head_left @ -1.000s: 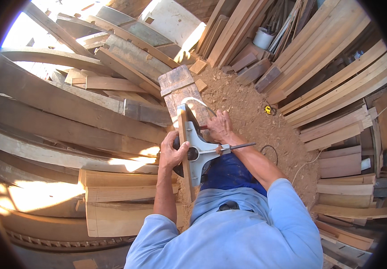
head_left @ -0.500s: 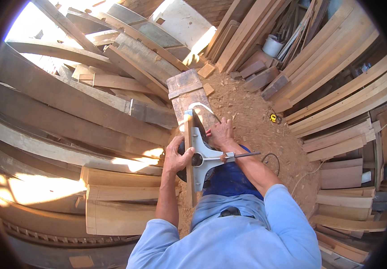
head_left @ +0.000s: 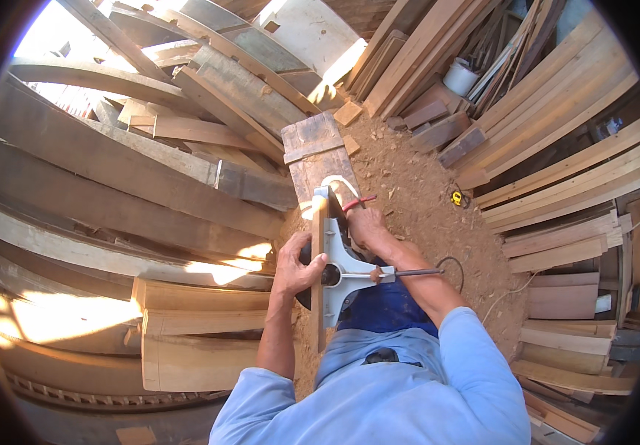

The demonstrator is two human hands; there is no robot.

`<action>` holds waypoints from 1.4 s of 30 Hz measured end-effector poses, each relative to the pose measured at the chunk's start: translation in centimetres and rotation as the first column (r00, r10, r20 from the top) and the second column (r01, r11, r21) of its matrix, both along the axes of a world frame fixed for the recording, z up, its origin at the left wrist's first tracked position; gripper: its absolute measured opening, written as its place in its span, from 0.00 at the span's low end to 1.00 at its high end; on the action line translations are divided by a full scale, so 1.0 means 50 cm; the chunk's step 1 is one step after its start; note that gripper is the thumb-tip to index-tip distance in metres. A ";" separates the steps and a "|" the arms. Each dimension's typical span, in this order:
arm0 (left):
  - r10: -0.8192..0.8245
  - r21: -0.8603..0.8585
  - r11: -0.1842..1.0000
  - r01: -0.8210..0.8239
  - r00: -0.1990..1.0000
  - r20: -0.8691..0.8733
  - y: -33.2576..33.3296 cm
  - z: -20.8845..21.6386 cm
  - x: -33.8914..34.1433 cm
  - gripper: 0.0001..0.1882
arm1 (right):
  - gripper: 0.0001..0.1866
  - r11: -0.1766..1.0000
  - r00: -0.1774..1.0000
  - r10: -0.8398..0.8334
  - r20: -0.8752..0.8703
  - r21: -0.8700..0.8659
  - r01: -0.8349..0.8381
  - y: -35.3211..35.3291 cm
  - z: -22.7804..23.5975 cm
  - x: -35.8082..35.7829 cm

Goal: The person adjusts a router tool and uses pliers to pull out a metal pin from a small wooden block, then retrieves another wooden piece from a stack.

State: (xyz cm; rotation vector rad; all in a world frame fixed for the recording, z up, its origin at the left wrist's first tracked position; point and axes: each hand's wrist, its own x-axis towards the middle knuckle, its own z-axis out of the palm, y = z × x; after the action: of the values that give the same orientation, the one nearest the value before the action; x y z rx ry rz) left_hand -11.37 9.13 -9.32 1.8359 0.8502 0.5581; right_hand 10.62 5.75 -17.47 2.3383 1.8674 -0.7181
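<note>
Gripping a power planer (head_left: 338, 256) at frame centre, the left hand (head_left: 297, 267) clasps its front knob while the right hand (head_left: 364, 222) closes around the rear handle, the narrow plank (head_left: 318, 297) beneath running lengthwise up-frame, directly between both hands.

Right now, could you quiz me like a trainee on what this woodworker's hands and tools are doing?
1. True or false: both hands rest on the power tool.
2. What lies beneath that tool? A) a metal pipe B) a narrow wooden strip C) a brick
3. What small yellow thing lies on the dirt floor to the person's right?

Key:
1. True: the left hand grips its left side, the right hand its front.
2. B
3. A tape measure, it seems.
</note>
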 end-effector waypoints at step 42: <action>0.239 -0.208 0.953 -0.219 0.968 0.075 0.003 -0.054 -0.004 0.19 | 0.07 0.494 -0.258 -0.298 -0.919 -0.380 0.782 -0.286 -0.016 0.083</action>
State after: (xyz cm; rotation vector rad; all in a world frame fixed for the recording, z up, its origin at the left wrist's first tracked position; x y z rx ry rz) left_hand -11.57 9.26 -12.00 1.5261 1.0217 0.6797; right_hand 14.76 -8.53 -18.25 3.3179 0.3548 -2.9973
